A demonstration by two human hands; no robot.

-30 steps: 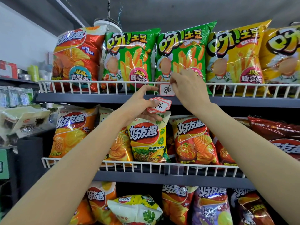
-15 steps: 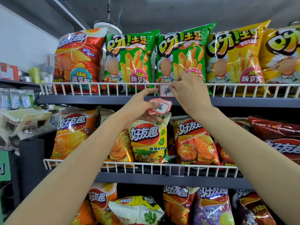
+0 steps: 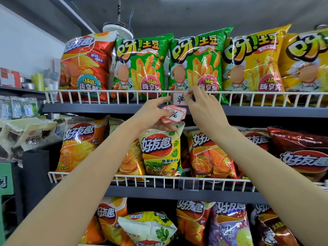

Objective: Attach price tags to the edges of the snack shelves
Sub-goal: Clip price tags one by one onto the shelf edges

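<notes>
1. Just above our left hand (image 3: 152, 116), the price tag on the rail (image 3: 179, 98) carries a handwritten mark we cannot read for certain.
2. Pinched in that hand, the stack of red-bordered tags (image 3: 174, 115) shows a scrawl ending in "元".
3. Just below the grip, the yellow-green bag (image 3: 160, 153) reads "好友趣" and "香菜塔可味".
4. Above the grip, the green bag (image 3: 197, 63) reads "呀!土豆" and "超值 嗨享装".
5. Far left of it, the red bag (image 3: 83, 66) reads "好友趣", "超值 趣享装".

Both arms extended upward. Left hand (image 3: 152, 115) curled, thumb clamped, index finger extended. Right hand (image 3: 204, 108) raised, fingertips (image 3: 189, 94) pinched together.
</notes>
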